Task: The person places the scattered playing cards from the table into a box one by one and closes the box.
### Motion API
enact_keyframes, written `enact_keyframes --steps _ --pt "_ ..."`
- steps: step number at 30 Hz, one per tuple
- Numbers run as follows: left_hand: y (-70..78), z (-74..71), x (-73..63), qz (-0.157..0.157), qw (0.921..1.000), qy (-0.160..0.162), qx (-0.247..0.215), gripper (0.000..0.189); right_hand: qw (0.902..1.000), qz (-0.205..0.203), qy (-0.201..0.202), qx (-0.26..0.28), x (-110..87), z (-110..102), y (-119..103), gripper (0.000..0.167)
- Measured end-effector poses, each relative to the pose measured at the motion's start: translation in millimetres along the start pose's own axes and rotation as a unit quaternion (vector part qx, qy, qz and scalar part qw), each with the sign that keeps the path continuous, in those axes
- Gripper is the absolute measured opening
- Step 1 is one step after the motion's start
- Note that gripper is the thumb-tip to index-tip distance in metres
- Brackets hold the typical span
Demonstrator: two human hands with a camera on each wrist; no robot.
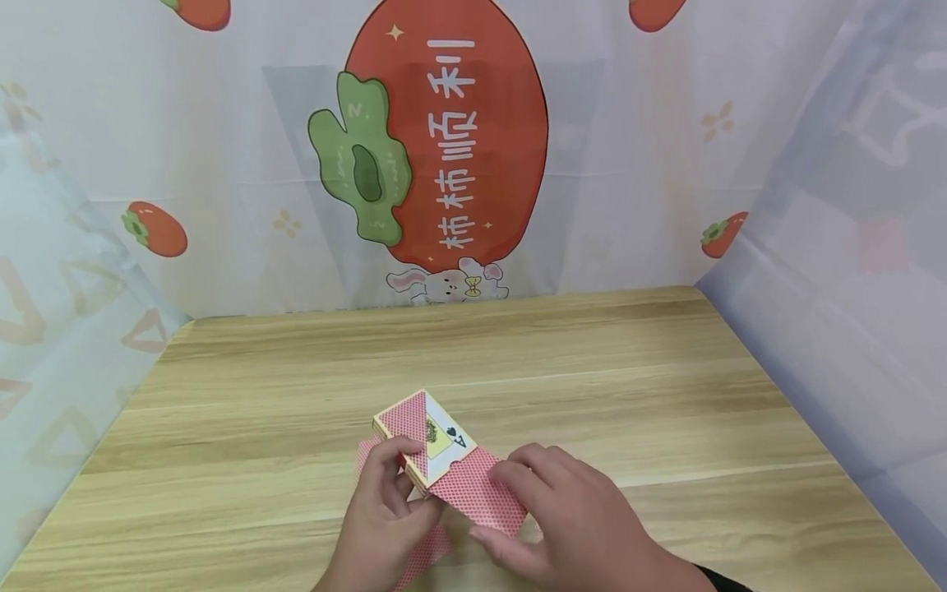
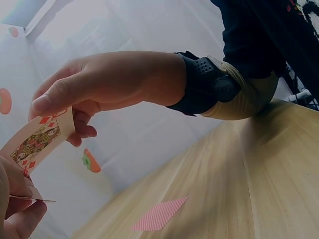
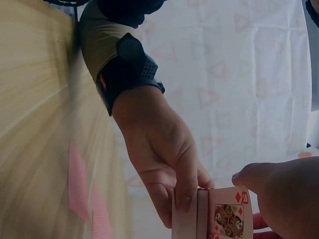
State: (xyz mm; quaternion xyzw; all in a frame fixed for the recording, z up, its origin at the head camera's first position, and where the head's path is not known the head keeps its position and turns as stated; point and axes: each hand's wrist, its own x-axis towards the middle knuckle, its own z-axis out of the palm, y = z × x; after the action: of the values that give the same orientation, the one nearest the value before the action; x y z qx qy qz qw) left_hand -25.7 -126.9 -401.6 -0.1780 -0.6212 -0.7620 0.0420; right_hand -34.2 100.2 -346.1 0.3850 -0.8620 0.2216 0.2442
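Note:
My left hand (image 1: pixel 381 514) grips a playing-card box (image 1: pixel 403 415), whose front shows an ace of spades and a red-patterned corner. Out of the box's notched end stick red-backed playing cards (image 1: pixel 477 493). My right hand (image 1: pixel 580 514) pinches their outer end, fingers over the backs and thumb on the other side. From below, the left wrist view shows a queen of diamonds (image 2: pixel 37 142) as the face of these cards, with the right thumb (image 2: pixel 45 103) at its edge. How many cards are inside the box is hidden.
Loose red-backed cards (image 1: pixel 429 552) lie face down on the wooden table (image 1: pixel 259 395) beneath the left hand, partly covered by it. One such card (image 2: pixel 159 215) appears in the left wrist view. A printed cloth (image 1: pixel 629 164) hangs behind the table.

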Motion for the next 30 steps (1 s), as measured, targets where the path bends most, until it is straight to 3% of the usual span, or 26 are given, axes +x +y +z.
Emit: enact_keyframes --steps 4,9,13,18,22,26,30 --pt "2.5 3.9 -1.2 -0.014 0.9999 0.01 0.0 0.063 0.9996 -0.02 0.019 -0.002 -0.1 5 -1 0.037" --pt "7.3 6.4 -2.0 -0.041 0.999 0.012 0.008 0.063 0.9988 -0.045 0.016 0.007 -1.1 10 -2 0.034" --pt "9.1 5.4 -2.0 -0.052 0.9984 0.01 0.019 0.064 0.9974 -0.061 -0.015 0.037 -2.3 10 -2 0.038" --pt "8.2 3.2 -3.2 -0.059 0.9982 -0.006 -0.001 0.065 0.9933 -0.052 -0.059 0.085 -1.4 7 -1 0.038" --pt "3.9 3.3 -5.5 -0.03 0.9978 -0.047 -0.037 0.062 0.9926 -0.021 -0.031 0.116 2.8 9 4 0.031" --pt "0.3 5.8 -6.9 -0.004 0.9935 -0.089 -0.071 0.058 0.9957 0.004 0.01 0.092 6.0 12 10 0.032" --pt "1.7 6.0 -7.1 -0.014 0.9926 -0.091 -0.079 0.056 0.9972 0.009 0.02 0.072 7.0 16 13 0.035"
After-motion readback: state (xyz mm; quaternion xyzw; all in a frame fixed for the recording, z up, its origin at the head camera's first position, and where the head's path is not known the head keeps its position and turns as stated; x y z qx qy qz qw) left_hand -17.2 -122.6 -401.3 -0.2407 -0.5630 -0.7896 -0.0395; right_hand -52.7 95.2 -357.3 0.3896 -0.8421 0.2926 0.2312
